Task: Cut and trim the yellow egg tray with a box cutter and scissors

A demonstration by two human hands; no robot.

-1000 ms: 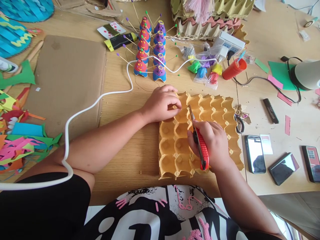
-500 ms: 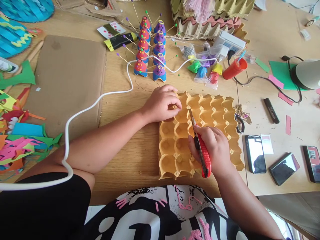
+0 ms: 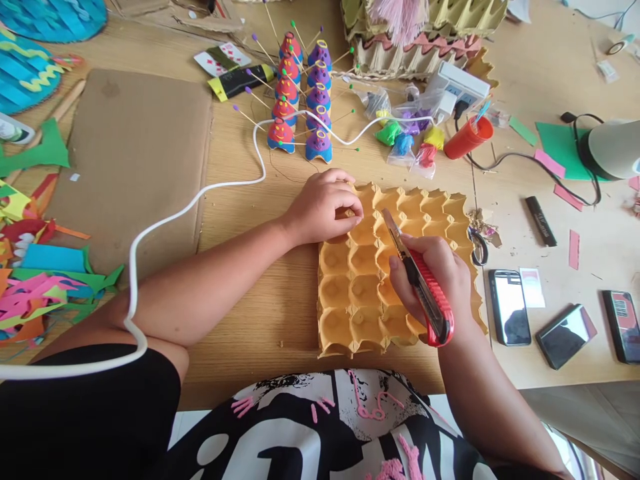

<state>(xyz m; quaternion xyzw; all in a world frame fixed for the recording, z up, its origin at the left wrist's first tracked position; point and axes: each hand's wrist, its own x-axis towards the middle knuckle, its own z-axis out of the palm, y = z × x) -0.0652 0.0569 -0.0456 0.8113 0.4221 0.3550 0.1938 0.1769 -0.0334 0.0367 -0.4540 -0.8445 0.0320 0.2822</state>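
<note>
A yellow-orange egg tray (image 3: 364, 290) lies flat on the wooden table in front of me, cups facing up. At its far left corner, my left hand (image 3: 326, 208) rests with bent fingers closed on the tray's edge. Gripped in my right hand (image 3: 447, 277) is a red utility knife (image 3: 431, 293) with its blade out. The knife is tilted over the tray, its tip pointing away from me near the middle of the far rows. Whether the blade touches the cardboard I cannot tell.
Small painted egg-cup figures (image 3: 319, 97) with sticks stand beyond the tray. A white cable (image 3: 200, 193) crosses my left arm's side. Flat cardboard (image 3: 135, 160) and paper scraps (image 3: 45, 280) lie left. Bagged clay (image 3: 404, 143), a red cup (image 3: 469, 138) and a phone (image 3: 509, 307) lie right.
My right hand has moved the knife right and turned it, with the blade tip now slightly farther away from me. My left hand and the egg tray look the same.
</note>
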